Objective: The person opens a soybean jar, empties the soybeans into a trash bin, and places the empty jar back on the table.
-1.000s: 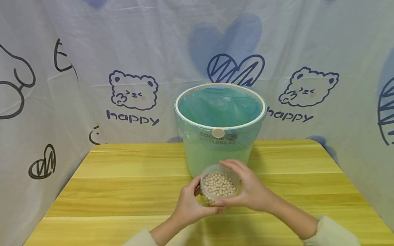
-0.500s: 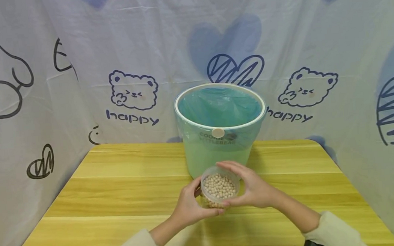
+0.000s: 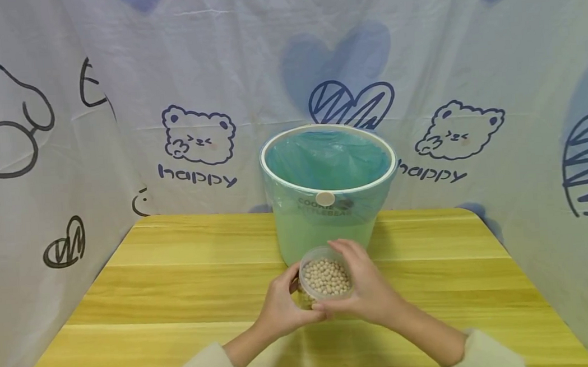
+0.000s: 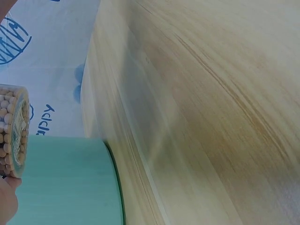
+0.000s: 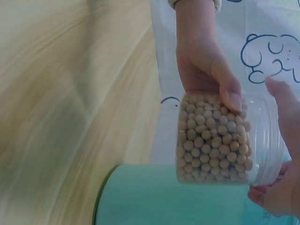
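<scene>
A clear plastic jar [image 3: 326,278] filled with small round beige balls is held up in front of the bin, its top tilted toward the head camera. My left hand [image 3: 281,305] grips the lower body from the left, fingers behind and thumb on the near side. Around the clear top ring curl the fingers and thumb of my right hand [image 3: 371,288]. The right wrist view shows the jar [image 5: 213,140] sideways, the balls stopping short of its clear upper part. At the edge of the left wrist view, the jar bottom [image 4: 18,133] carries a label.
Behind the jar, a pale green bin [image 3: 322,235] with a white rim and a blue-green bag lining stands on the wood-grain table [image 3: 188,280]. A white cloth [image 3: 250,51] printed with bears and hearts hangs at the back and sides.
My right hand shifted slightly back to the right along the jar's rim, then swung round to the left and closer against it. The left hand and jar have stayed nearly still.
</scene>
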A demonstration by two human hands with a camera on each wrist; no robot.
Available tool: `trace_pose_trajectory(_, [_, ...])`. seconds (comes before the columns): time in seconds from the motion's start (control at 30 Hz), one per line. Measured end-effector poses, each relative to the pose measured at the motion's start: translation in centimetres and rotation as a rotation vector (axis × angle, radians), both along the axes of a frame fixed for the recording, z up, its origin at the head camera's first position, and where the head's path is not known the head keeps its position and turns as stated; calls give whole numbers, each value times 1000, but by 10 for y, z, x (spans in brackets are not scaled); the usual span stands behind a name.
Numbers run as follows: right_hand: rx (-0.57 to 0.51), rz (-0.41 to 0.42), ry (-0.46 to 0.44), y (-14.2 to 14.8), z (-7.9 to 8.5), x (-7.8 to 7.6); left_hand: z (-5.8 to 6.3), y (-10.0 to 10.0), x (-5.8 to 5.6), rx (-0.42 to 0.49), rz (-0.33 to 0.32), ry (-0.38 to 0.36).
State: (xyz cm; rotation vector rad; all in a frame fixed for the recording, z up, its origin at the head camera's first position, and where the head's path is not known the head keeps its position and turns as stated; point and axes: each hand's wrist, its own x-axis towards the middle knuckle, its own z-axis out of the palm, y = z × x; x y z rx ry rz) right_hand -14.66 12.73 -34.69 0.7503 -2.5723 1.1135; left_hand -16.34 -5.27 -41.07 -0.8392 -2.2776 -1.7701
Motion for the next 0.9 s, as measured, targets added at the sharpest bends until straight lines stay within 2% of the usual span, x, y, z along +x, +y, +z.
trace_pose_trajectory(0.17, [-26,-71,15,-5,-3,0,0,1,0,4,1,-14])
trace_pose_trajectory(0.33, [-26,-77,34,-4,-3,-1,1,2,1,6,-2,-27])
trace_pose_trajectory(0.5, [-46,-23,15,0,-1,-3,2,2,0,16,-2,-23])
trace_pose_trajectory(0.7, [-73,83,-19,6,2,-6,2,1,1,10,-5,-27])
trace_pose_trajectory(0.9, [-48,159,-27,13,3,-12,2,0,0,4,-29,-16])
